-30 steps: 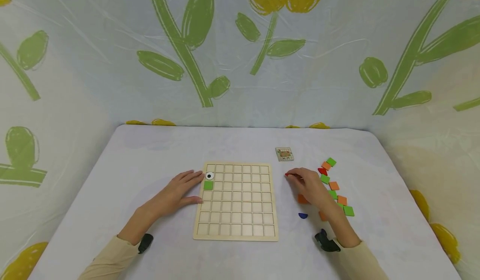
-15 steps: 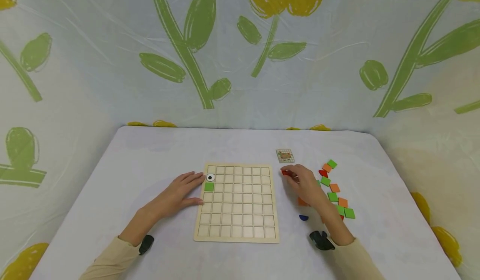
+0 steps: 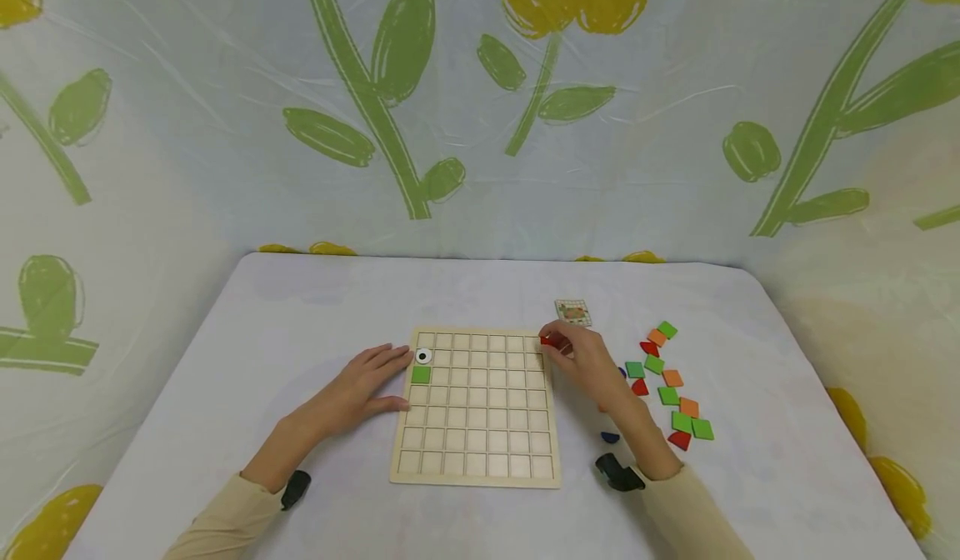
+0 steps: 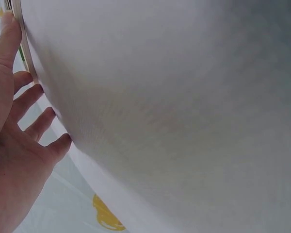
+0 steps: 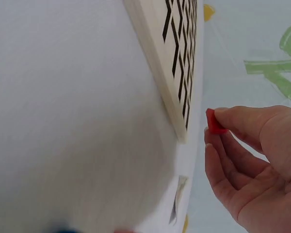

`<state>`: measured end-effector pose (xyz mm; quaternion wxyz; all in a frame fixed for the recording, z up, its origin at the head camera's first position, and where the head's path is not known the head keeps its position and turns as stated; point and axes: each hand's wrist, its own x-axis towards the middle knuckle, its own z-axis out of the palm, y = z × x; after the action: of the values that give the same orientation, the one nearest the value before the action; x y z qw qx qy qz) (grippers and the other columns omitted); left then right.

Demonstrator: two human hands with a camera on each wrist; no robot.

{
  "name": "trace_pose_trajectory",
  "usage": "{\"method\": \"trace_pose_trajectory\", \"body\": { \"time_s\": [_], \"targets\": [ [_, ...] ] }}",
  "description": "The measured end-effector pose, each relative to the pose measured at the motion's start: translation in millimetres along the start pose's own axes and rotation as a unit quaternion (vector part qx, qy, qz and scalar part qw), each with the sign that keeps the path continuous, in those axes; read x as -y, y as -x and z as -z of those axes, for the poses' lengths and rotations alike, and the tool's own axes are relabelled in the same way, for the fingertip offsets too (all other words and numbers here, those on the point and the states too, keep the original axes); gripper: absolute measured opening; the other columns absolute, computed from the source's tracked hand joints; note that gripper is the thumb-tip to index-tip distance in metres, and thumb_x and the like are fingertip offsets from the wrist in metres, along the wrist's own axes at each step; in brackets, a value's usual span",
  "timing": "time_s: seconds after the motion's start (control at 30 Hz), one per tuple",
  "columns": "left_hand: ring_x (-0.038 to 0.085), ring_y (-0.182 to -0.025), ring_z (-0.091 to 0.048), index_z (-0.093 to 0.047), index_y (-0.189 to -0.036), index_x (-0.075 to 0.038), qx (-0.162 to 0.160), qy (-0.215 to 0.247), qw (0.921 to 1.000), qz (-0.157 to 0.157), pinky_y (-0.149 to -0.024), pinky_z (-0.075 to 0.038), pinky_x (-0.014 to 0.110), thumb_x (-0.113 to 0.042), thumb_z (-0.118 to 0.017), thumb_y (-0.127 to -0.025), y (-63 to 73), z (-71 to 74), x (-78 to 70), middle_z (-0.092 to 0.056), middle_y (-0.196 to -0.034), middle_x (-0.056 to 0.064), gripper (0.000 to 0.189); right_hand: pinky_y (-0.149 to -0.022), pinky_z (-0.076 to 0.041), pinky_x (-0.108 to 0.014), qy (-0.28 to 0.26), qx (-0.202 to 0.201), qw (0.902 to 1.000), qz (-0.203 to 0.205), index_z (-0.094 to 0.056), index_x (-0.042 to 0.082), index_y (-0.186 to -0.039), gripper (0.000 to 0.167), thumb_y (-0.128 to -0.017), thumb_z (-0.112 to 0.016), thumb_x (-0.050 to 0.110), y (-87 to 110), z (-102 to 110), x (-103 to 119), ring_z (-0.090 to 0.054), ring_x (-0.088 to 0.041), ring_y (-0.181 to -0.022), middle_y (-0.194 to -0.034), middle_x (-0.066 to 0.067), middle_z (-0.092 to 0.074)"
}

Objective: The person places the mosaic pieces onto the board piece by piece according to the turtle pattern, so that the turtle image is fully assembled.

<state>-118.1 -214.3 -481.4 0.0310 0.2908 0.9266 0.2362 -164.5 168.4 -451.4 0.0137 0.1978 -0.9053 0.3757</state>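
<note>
One red piece (image 3: 548, 341) sits pinched between thumb and fingertips of the right hand (image 3: 588, 364), probably for fine control. Left of that hand lies a gridded wooden board (image 3: 476, 418), its opposite edge touched by the loosely spread left hand (image 3: 365, 387), seemingly to steady it.

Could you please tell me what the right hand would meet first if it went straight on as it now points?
The right hand would probably meet the board at its far right corner, near the red piece it holds; height is unclear, so it might pass over.
</note>
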Motion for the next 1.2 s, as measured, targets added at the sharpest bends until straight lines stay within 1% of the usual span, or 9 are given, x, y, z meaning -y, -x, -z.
{"method": "trace_pose_trajectory", "body": {
  "time_s": [0.1, 0.27, 0.5, 0.67, 0.83, 1.0, 1.2],
  "targets": [
    [0.046, -0.145, -0.036, -0.046, -0.153, -0.001, 0.001, 0.003, 1.0000, 0.005, -0.115, -0.033, 0.061, -0.039, -0.074, -0.093, 0.7, 0.2, -0.5, -0.046, -0.156, 0.018, 0.077, -0.076, -0.059, -0.033, -0.011, -0.003, 0.9999, 0.006, -0.069, 0.000, -0.107, 0.015, -0.094, -0.075, 0.004, -4.3, -5, 4, -0.066, -0.018, -0.085, -0.093, -0.005, -0.072],
    [0.047, -0.145, -0.035, -0.045, -0.154, -0.002, 0.004, 0.010, 0.9999, 0.010, -0.115, -0.033, 0.062, -0.039, -0.074, -0.094, 1.2, 1.4, -1.9, -0.046, -0.157, 0.018, 0.077, -0.077, -0.059, -0.032, -0.029, 0.003, 0.9995, 0.010, -0.068, -0.001, -0.106, 0.015, -0.093, -0.075, 0.003, -11.0, -14, 12, -0.067, -0.019, -0.085, -0.093, -0.006, -0.072],
    [0.048, -0.145, -0.036, -0.046, -0.152, 0.001, 0.003, 0.009, 1.0000, 0.002, -0.115, -0.033, 0.063, -0.036, -0.076, -0.092, 0.6, 2.7, -2.6, -0.047, -0.155, 0.019, 0.077, -0.076, -0.059, -0.032, -0.051, 0.006, 0.9983, 0.026, -0.069, 0.000, -0.104, 0.016, -0.091, -0.078, 0.004, -19.6, -26, 22, -0.067, -0.020, -0.083, -0.093, -0.007, -0.072],
    [0.047, -0.145, -0.036, -0.046, -0.153, 0.001, 0.005, 0.006, 1.0000, 0.002, -0.115, -0.032, 0.063, -0.037, -0.076, -0.092, 0.0, 2.6, -1.8, -0.047, -0.155, 0.019, 0.077, -0.078, -0.060, -0.035, -0.066, 0.009, 0.9967, 0.046, -0.070, 0.000, -0.104, 0.015, -0.091, -0.078, 0.003, -25.4, -32, 29, -0.068, -0.023, -0.085, -0.096, -0.009, -0.069],
    [0.047, -0.146, -0.035, -0.045, -0.154, -0.001, 0.007, 0.006, 0.9999, 0.009, -0.116, -0.032, 0.062, -0.037, -0.075, -0.093, 0.0, 2.2, -0.9, -0.046, -0.156, 0.018, 0.077, -0.082, -0.060, -0.038, -0.091, 0.023, 0.9941, 0.055, -0.069, -0.002, -0.105, 0.016, -0.092, -0.077, 0.003, -31.1, -41, 35, -0.069, -0.024, -0.088, -0.097, -0.010, -0.069],
    [0.047, -0.145, -0.036, -0.046, -0.153, 0.000, 0.003, 0.006, 1.0000, 0.005, -0.116, -0.032, 0.062, -0.035, -0.076, -0.092, -0.5, 2.2, -1.9, -0.046, -0.156, 0.019, 0.077, -0.082, -0.060, -0.036, -0.099, 0.030, 0.9928, 0.061, -0.070, -0.003, -0.106, 0.016, -0.092, -0.076, 0.002, -35.3, -53, 39, -0.070, -0.024, -0.088, -0.096, -0.009, -0.070],
    [0.047, -0.145, -0.036, -0.046, -0.153, 0.001, 0.002, 0.005, 1.0000, 0.004, -0.116, -0.032, 0.062, -0.034, -0.077, -0.092, -0.5, 1.7, -1.9, -0.047, -0.155, 0.020, 0.077, -0.084, -0.060, -0.037, -0.115, 0.043, 0.9905, 0.062, -0.070, -0.004, -0.107, 0.014, -0.093, -0.074, -0.001, -40.8, -65, 45, -0.070, -0.027, -0.092, -0.098, -0.012, -0.071]
  ]
}}
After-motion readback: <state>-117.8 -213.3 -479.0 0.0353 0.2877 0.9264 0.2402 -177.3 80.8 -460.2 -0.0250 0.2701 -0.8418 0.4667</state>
